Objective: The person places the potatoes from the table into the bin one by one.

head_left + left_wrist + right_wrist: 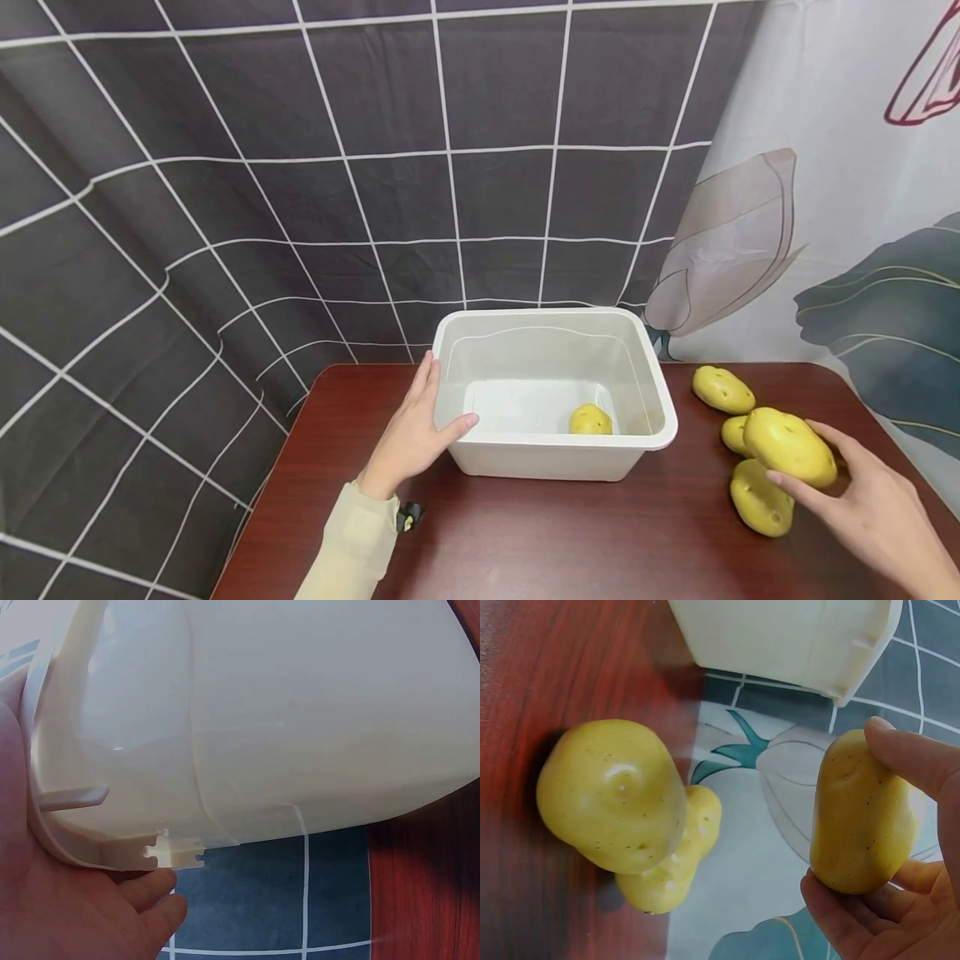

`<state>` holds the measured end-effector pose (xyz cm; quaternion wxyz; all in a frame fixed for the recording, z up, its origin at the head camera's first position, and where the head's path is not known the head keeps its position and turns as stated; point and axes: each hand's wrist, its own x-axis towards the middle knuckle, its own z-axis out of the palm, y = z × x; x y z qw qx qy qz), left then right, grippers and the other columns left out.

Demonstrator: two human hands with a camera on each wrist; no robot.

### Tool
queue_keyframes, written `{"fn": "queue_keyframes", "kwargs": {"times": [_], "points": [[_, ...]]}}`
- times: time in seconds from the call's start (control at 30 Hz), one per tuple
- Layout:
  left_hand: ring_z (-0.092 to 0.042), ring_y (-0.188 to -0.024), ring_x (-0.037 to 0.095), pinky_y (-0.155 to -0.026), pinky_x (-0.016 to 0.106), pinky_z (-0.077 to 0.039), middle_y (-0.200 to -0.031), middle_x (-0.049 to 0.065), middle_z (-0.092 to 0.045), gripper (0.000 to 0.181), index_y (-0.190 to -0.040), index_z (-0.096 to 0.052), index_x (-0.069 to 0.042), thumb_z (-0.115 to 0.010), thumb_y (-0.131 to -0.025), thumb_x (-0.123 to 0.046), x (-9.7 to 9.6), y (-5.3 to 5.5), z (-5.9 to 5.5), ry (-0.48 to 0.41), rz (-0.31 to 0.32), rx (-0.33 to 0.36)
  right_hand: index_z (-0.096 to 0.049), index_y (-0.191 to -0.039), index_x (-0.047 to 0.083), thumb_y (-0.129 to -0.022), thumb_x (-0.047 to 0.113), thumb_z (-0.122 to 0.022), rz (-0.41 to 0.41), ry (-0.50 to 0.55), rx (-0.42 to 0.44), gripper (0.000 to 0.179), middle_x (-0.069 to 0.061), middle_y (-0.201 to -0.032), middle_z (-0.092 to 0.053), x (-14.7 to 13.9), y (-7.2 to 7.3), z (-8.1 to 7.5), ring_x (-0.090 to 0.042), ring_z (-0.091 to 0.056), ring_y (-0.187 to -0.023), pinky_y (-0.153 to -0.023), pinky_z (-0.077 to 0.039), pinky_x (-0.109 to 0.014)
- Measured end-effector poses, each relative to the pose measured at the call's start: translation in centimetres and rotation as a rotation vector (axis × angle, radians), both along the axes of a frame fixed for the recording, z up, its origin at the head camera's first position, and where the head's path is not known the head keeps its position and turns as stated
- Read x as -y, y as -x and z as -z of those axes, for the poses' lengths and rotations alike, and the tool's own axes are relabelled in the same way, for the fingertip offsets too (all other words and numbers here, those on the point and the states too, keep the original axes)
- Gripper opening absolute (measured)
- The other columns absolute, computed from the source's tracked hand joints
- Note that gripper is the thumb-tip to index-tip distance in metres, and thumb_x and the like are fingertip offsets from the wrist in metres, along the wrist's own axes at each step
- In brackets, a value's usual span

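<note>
A yellow potato (789, 447) is pinched between the thumb and fingers of my right hand (877, 492). It is lifted above the table, as the right wrist view shows with the same potato (864, 814). Below and beside it lie a front potato (761, 498), a partly hidden one (735, 435) and a back one (722, 389). My left hand (408, 433) rests against the left rim of a white plastic bin (536, 457), fingers extended and thumb over the front corner. Inside the bin, near its front right, sits one potato (591, 419).
The reddish-brown wooden table (525, 537) carries the bin near its back edge. Behind it hangs a dark curtain (502, 200) with white grid lines. At the right, a pale curtain (757, 325) with leaf and petal prints comes down close to the table.
</note>
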<state>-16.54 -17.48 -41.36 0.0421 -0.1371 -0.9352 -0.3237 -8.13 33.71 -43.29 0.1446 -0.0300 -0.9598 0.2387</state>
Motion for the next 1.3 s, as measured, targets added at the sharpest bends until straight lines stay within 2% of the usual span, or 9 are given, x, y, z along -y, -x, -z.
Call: {"fn": "queue_keyframes", "kwargs": {"times": [0.1,0.27,0.3,0.33,0.47,0.57,0.63,1.07,1.3], "points": [[-0.015,-0.153,0.023,-0.118,0.049,-0.026,-0.169,0.003,-0.004,0.103,-0.159,-0.017,-0.001,-0.061,-0.091,-0.064,0.0,0.0,0.0,-0.004,-0.002,0.001,-0.048,-0.143,0.001,-0.077,0.041,-0.087,-0.016,0.005,-0.028,0.086,-0.029,-0.118,-0.058,0.1,0.1,-0.2,-0.047,-0.054,-0.095,-0.069,-0.033,-0.046],[-0.015,-0.153,0.023,-0.118,0.049,-0.026,-0.169,0.002,-0.003,0.103,-0.159,-0.017,-0.001,-0.061,-0.091,-0.064,0.0,0.0,0.1,-0.004,-0.001,0.008,-0.049,-0.143,0.001,-0.077,0.041,-0.087,-0.028,0.006,-0.035,0.086,-0.029,-0.120,-0.058,0.4,0.3,-0.5,-0.047,-0.054,-0.096,-0.069,-0.034,-0.046],[-0.015,-0.153,0.023,-0.118,0.049,-0.026,-0.169,0.002,-0.003,0.103,-0.159,-0.017,-0.001,-0.061,-0.091,-0.064,0.1,0.0,0.1,-0.005,-0.001,0.010,-0.049,-0.143,0.002,-0.077,0.042,-0.087,-0.029,0.004,-0.037,0.086,-0.028,-0.119,-0.059,0.4,0.3,-0.6,-0.045,-0.054,-0.095,-0.069,-0.034,-0.043],[-0.015,-0.153,0.023,-0.118,0.049,-0.026,-0.169,0.001,-0.003,0.103,-0.159,-0.017,-0.002,-0.061,-0.090,-0.065,0.1,0.0,0.1,-0.005,-0.001,0.010,-0.050,-0.142,0.002,-0.076,0.042,-0.087,-0.029,0.001,-0.043,0.085,-0.027,-0.118,-0.060,0.5,0.4,-0.7,-0.036,-0.056,-0.093,-0.068,-0.034,-0.040],[-0.015,-0.153,0.023,-0.118,0.049,-0.026,-0.169,0.002,-0.003,0.103,-0.159,-0.017,-0.002,-0.061,-0.090,-0.065,0.1,0.0,0.2,-0.006,-0.001,0.009,-0.051,-0.141,0.003,-0.075,0.041,-0.088,-0.033,0.002,-0.057,0.084,-0.026,-0.116,-0.061,0.8,0.4,-1.1,-0.033,-0.055,-0.089,-0.067,-0.032,-0.034],[-0.016,-0.152,0.023,-0.118,0.049,-0.026,-0.169,0.003,-0.004,0.103,-0.159,-0.017,-0.001,-0.061,-0.090,-0.065,0.1,0.0,0.2,-0.002,-0.001,0.003,-0.050,-0.141,0.001,-0.076,0.038,-0.088,-0.036,0.005,-0.054,0.084,-0.028,-0.118,-0.059,1.0,0.4,-1.4,-0.043,-0.054,-0.090,-0.067,-0.032,-0.037],[-0.016,-0.152,0.024,-0.118,0.049,-0.026,-0.169,0.004,-0.004,0.103,-0.159,-0.017,-0.001,-0.061,-0.090,-0.065,0.1,0.0,0.2,-0.003,0.001,-0.001,-0.050,-0.141,0.001,-0.076,0.038,-0.088,-0.037,0.006,-0.049,0.084,-0.029,-0.118,-0.059,1.1,0.4,-1.5,-0.044,-0.054,-0.090,-0.067,-0.033,-0.041],[-0.015,-0.153,0.023,-0.117,0.049,-0.027,-0.169,0.000,-0.002,0.104,-0.159,-0.016,-0.002,-0.059,-0.090,-0.067,0.1,0.1,0.1,-0.001,-0.002,0.005,-0.048,-0.142,-0.001,-0.075,0.042,-0.088,-0.024,-0.011,-0.035,0.090,-0.030,-0.121,-0.056,1.9,1.2,-2.4,-0.046,-0.052,-0.090,-0.066,-0.036,-0.046],[-0.015,-0.153,0.023,-0.118,0.048,-0.027,-0.169,0.000,-0.001,0.105,-0.160,-0.015,-0.003,-0.059,-0.090,-0.067,0.0,0.1,0.0,0.002,-0.001,0.013,-0.052,-0.140,0.001,-0.074,0.042,-0.089,-0.050,-0.013,-0.070,0.087,-0.025,-0.120,-0.059,2.2,1.5,-3.1,-0.040,-0.053,-0.087,-0.066,-0.034,-0.039]]}}
